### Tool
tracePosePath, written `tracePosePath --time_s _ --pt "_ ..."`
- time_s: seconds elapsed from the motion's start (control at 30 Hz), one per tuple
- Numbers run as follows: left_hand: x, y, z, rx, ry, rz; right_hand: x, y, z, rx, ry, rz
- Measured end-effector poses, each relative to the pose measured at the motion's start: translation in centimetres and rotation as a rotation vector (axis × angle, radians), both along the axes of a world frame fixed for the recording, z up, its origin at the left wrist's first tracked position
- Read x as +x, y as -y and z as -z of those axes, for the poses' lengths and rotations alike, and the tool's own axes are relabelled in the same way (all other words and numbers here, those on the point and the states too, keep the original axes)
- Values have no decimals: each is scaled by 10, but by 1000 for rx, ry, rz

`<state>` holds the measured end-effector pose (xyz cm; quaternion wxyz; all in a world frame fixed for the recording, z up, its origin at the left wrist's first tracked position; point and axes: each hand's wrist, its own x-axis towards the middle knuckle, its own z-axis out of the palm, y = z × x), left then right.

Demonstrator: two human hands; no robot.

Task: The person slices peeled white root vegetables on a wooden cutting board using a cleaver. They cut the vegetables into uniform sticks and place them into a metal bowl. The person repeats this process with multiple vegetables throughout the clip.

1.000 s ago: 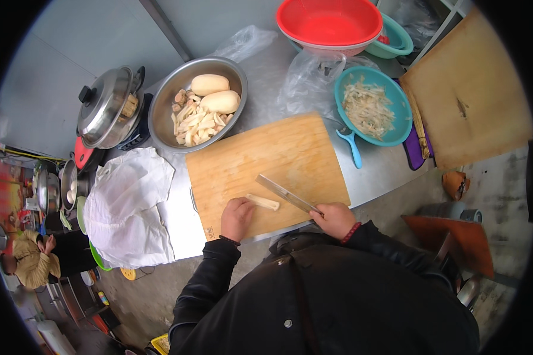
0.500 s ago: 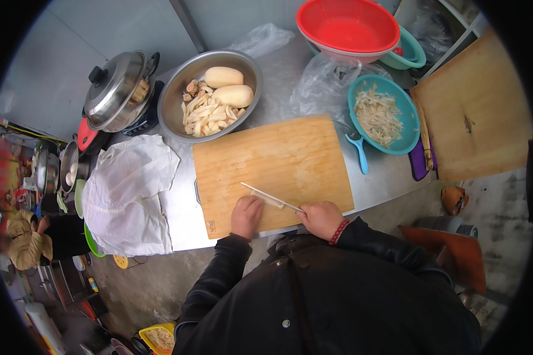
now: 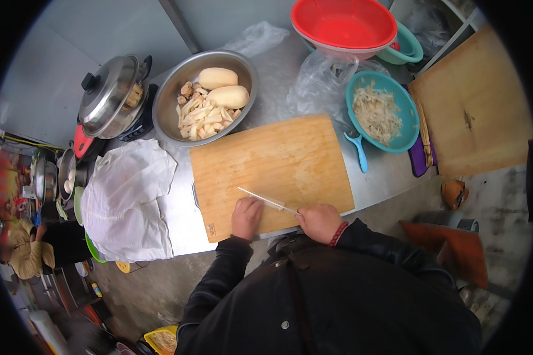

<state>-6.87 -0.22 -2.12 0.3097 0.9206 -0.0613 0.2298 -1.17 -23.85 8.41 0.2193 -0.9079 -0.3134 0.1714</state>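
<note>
In my right hand (image 3: 321, 223), the fingers are wrapped round the handle of a kitchen knife (image 3: 260, 197). Its thin blade slants up and left over the wooden cutting board (image 3: 266, 157), near the board's front edge. My left hand (image 3: 246, 216) is curled at the blade's left end, its fingertips down on a pale strip of peeled root (image 3: 273, 205) that lies along the blade. Part of the strip is hidden by the fingers and knife. Behind the board, a steel bowl (image 3: 253, 89) holds two whole peeled roots (image 3: 228, 97) and many cut pieces (image 3: 204, 118).
A turquoise basin (image 3: 410, 118) of pale shreds stands right, beside a blue peeler (image 3: 360, 155). Behind are plastic bags (image 3: 320, 83) and a red basin (image 3: 343, 26). A white cloth (image 3: 127, 198) and lidded pot (image 3: 109, 94) stand left. Another person (image 3: 29, 248) is far left.
The view has shifted slightly. The blade now lies a little lower and flatter by the strip; both hands stay in nearly the same place on the board.
</note>
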Motion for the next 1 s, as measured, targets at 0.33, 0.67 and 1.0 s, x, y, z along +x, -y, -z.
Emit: tracePosePath --time_s 0.33,0.67,1.0 --pt "-3 -3 16 -5 -98 -7 -4 -2 1 2 -100 -23" --pt "-5 -6 23 -66 -97 -9 5 -5 -2 -47 -184 -39" --pt "-5 -7 24 -128 -64 8 18 -15 -2 -176 -295 -70"
